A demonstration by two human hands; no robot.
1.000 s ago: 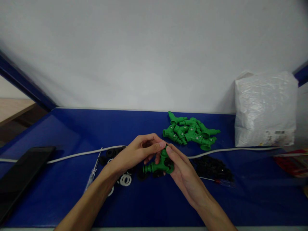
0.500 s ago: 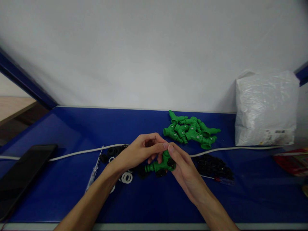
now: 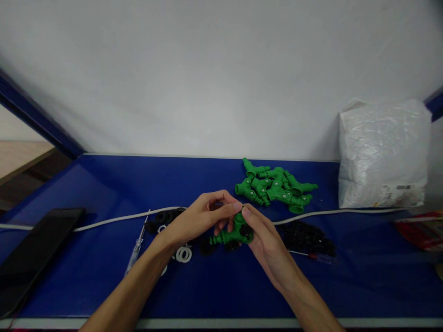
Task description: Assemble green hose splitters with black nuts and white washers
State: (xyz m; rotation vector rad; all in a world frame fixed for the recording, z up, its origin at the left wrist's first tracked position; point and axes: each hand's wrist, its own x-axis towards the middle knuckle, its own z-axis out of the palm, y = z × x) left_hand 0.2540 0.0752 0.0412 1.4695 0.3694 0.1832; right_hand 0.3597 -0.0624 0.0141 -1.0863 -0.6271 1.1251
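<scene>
My right hand (image 3: 265,230) is wrapped round a green Y-shaped hose connector (image 3: 226,237) with black knobs. Its thumb presses at the connector's upper end. Opposite it, my left hand (image 3: 216,212) is closed in a pinch, thumb and forefinger meeting at that same end. A small dark edge shows between the two hands' fingertips; what the left fingers hold is too small to make out. Under and beside my left wrist lie white rings (image 3: 183,254) and black rings (image 3: 166,216).
Several green connectors (image 3: 277,186) are heaped behind my hands. Small black parts (image 3: 304,240) and a red-collared screwdriver (image 3: 320,258) lie right. Left are a clear-handled screwdriver (image 3: 134,253) and a black phone (image 3: 41,256). A white cable (image 3: 128,216) crosses the blue table; a wrapped package (image 3: 382,157) stands right.
The fingertips of both hands have shifted slightly at the connector's upper end, and a small dark edge shows there. The connector stays in my right hand.
</scene>
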